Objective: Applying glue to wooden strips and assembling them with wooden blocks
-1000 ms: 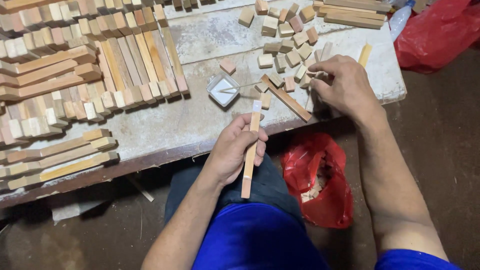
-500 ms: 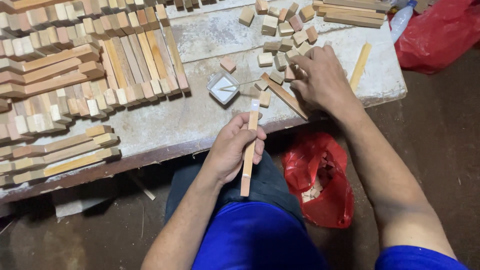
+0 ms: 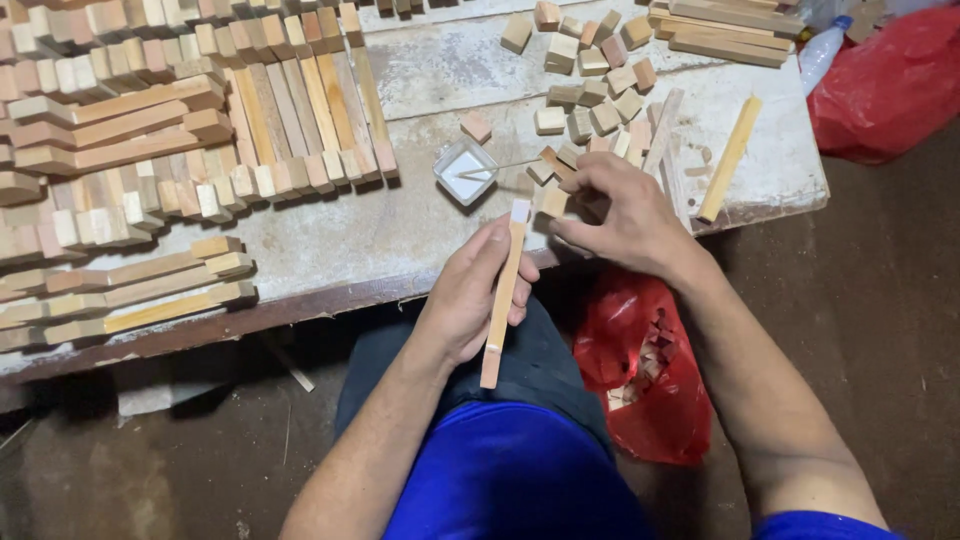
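My left hand (image 3: 470, 295) grips a long thin wooden stick (image 3: 503, 300), held upright at the table's front edge; its top end is coated white. My right hand (image 3: 625, 215) is just to the right, fingers closed on a small wooden block (image 3: 553, 201) close to the stick's white end. A small square dish of white glue (image 3: 465, 170) with a thin applicator stick (image 3: 505, 167) lying in it sits just behind the hands. A pile of small wooden blocks (image 3: 590, 95) lies behind my right hand.
Rows of glued wooden sticks with end blocks (image 3: 200, 140) cover the left of the worn white table (image 3: 420, 225). Loose long sticks (image 3: 728, 160) lie at the right. A red bag (image 3: 640, 360) with blocks sits by my knee, another red bag (image 3: 890, 80) far right.
My right hand has come back from the block pile toward the stick, now with a small block in its fingers. The left hand has raised the stick slightly.
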